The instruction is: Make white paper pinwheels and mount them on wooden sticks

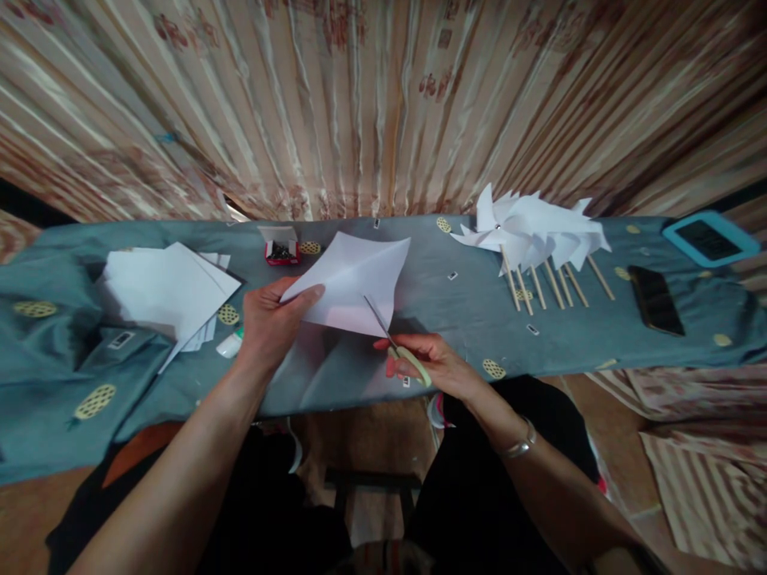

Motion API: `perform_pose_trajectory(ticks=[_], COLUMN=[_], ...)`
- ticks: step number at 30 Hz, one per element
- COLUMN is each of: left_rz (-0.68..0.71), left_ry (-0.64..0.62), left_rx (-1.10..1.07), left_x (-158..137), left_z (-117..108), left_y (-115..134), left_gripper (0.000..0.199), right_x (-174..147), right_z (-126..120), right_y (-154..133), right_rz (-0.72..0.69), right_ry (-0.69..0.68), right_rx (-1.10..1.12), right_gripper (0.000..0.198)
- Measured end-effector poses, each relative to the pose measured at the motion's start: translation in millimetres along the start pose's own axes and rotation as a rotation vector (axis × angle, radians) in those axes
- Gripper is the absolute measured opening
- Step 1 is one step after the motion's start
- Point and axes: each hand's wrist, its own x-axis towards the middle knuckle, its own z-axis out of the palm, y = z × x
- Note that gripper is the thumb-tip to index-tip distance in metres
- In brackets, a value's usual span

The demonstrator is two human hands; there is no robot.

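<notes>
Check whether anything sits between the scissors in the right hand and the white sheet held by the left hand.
Nothing visible does. The scissors in the right hand already meet the lower edge of the white sheet, which the left hand holds above the blue cloth.

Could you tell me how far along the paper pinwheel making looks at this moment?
Several finished pinwheels on sticks lie on the cloth-covered table. In hand: the left hand holds a white paper square while the right hand cuts into it with scissors. A stack of uncut sheets waits at the left.
</notes>
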Motion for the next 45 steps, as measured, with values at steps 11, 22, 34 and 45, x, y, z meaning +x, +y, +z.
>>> perform_pose_trajectory(ticks=[11, 22, 34, 45], left_rz=[0.014, 0.013, -0.01, -0.024], left_ry=[-0.002, -0.021, -0.052, -0.035], left_rx=[-0.008, -0.066, -0.014, -0.006], left_x=[-1.0, -1.2, -5.3, -6.4], left_z=[2.8, 1.1, 3.1, 3.6], left_y=[-2.7, -2.6, -3.9, -2.7], left_gripper=[0.017, 0.023, 0.024, 0.024], right_x=[0.8, 4.8, 6.0, 7.5], right_z=[-1.0, 1.4, 1.4, 2.0], right_y=[2.4, 5.7, 3.5, 4.2], right_rz=[-0.003, 0.012, -0.01, 0.044], right_ry=[0.021, 0.048, 0.049, 0.076], right_rx=[0.027, 0.056, 0.019, 0.086], right_gripper=[0.042, 0.046, 0.047, 0.058])
